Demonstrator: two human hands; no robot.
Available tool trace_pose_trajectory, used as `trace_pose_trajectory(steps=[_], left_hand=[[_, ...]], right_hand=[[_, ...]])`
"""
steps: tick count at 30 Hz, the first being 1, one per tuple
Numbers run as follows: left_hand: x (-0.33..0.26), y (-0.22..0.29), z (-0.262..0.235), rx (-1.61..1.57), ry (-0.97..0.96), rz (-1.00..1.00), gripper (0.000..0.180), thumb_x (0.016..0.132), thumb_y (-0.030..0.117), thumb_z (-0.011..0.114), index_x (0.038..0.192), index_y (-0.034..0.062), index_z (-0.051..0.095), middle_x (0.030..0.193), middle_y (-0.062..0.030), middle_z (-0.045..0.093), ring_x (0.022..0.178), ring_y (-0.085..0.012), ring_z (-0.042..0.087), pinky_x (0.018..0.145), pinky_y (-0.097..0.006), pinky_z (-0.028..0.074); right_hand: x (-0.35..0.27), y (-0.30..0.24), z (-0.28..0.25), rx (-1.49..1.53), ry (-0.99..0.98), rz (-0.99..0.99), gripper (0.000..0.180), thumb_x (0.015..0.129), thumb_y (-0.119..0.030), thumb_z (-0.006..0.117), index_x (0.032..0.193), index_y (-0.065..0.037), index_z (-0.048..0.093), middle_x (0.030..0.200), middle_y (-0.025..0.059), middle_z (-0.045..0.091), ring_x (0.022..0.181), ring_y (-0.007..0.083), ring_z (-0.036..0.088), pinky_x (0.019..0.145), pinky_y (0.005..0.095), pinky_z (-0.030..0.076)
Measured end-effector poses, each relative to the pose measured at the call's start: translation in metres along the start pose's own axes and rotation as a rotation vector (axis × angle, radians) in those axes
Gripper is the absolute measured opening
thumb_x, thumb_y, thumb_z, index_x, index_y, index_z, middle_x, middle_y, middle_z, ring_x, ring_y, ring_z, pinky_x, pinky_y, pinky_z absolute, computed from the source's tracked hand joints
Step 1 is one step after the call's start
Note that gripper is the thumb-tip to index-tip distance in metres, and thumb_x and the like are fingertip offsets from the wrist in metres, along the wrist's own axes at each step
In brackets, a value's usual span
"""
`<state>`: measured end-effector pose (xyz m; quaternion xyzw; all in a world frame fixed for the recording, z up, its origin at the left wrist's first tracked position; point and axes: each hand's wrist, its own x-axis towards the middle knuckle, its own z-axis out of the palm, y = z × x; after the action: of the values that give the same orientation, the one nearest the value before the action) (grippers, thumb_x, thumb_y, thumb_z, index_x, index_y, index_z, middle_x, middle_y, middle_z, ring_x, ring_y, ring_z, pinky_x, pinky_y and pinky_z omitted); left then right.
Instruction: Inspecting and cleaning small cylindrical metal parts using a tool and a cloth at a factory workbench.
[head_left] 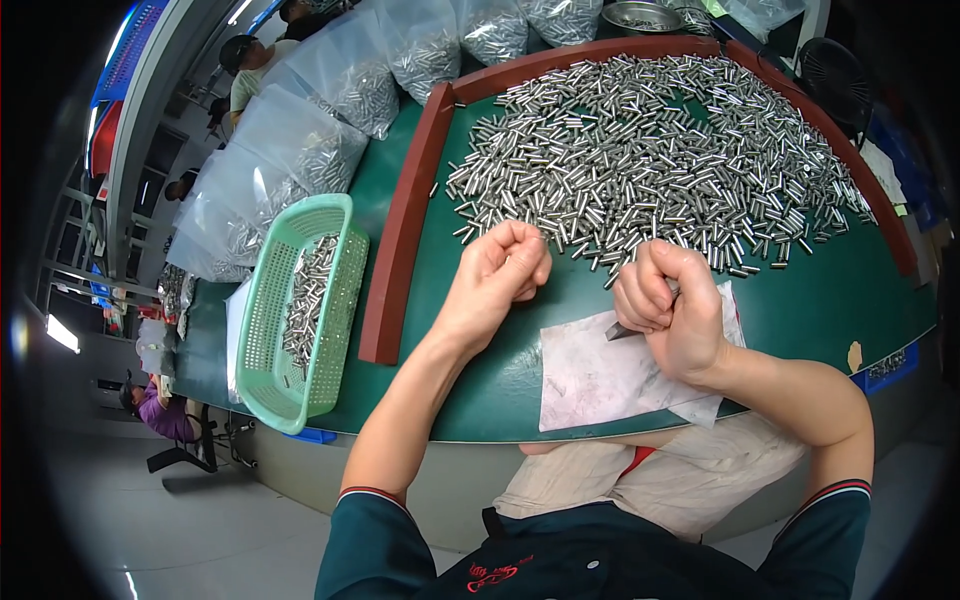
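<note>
My left hand point(492, 285) is closed at the near edge of a wide heap of short, shiny metal pins point(640, 150). Its thumb presses on the curled index finger, and whatever may lie between them is too small to make out. To its right, my right hand point(668, 305) is wrapped round a dark, flat-ended metal tool point(622, 330), whose tip sticks out below the fingers. Under that hand lies a stained whitish cloth or paper sheet point(585, 385) on the green tabletop point(470, 385). The two hands are apart from each other.
Dark red wooden rails point(405, 240) border the heap at left, back and right. A pale green perforated basket point(262, 370) holding pins stands on the left. Clear bags point(345, 75) of metal parts line the far side. A black fan point(835, 85) stands at the back right. Other people are farther off.
</note>
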<state>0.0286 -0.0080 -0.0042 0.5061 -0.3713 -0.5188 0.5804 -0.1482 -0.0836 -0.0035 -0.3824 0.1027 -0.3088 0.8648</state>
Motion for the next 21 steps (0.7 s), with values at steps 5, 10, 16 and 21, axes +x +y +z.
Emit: trace_pose_trajectory(steps=[5,10,16,21], left_hand=[[-0.003,-0.003,-0.013,-0.371,-0.049,-0.118,0.013,0.086,0.016,0.052,0.092,0.0048,0.049,0.074,-0.0028,0.047,0.052,-0.004,0.029,0.045,-0.017,0.025],[-0.005,0.001,-0.009,-0.308,-0.035,-0.132,0.017,0.085,0.014,0.052,0.099,0.0045,0.05,0.074,-0.0035,0.049,0.052,-0.0037,0.03,0.046,-0.016,0.026],[-0.007,0.0,-0.012,-0.14,0.041,-0.175,0.009,0.086,0.014,0.052,0.089,0.0059,0.05,0.07,-0.0032,0.053,0.047,-0.0024,0.029,0.043,-0.016,0.025],[-0.007,-0.004,-0.023,-0.385,-0.053,-0.256,0.007,0.084,0.012,0.055,0.085,0.0069,0.051,0.073,-0.0046,0.056,0.049,-0.0019,0.031,0.043,-0.016,0.025]], right_hand=[[0.0,0.0,0.001,-0.02,-0.015,0.012,0.038,0.086,-0.022,0.032,0.051,-0.011,0.028,0.042,-0.0013,0.026,0.039,0.0084,0.019,0.039,0.024,0.017],[0.001,0.001,-0.001,0.01,-0.012,0.013,0.037,0.086,-0.021,0.033,0.051,-0.009,0.029,0.043,-0.0007,0.027,0.039,0.008,0.019,0.039,0.0237,0.017],[0.002,0.002,-0.001,0.013,-0.015,0.018,0.037,0.086,-0.021,0.033,0.051,-0.009,0.029,0.043,-0.0007,0.027,0.039,0.0079,0.019,0.039,0.0236,0.017],[0.001,0.001,0.0,0.0,-0.017,0.013,0.038,0.087,-0.022,0.032,0.051,-0.009,0.029,0.043,-0.001,0.027,0.039,0.0078,0.018,0.039,0.0236,0.017]])
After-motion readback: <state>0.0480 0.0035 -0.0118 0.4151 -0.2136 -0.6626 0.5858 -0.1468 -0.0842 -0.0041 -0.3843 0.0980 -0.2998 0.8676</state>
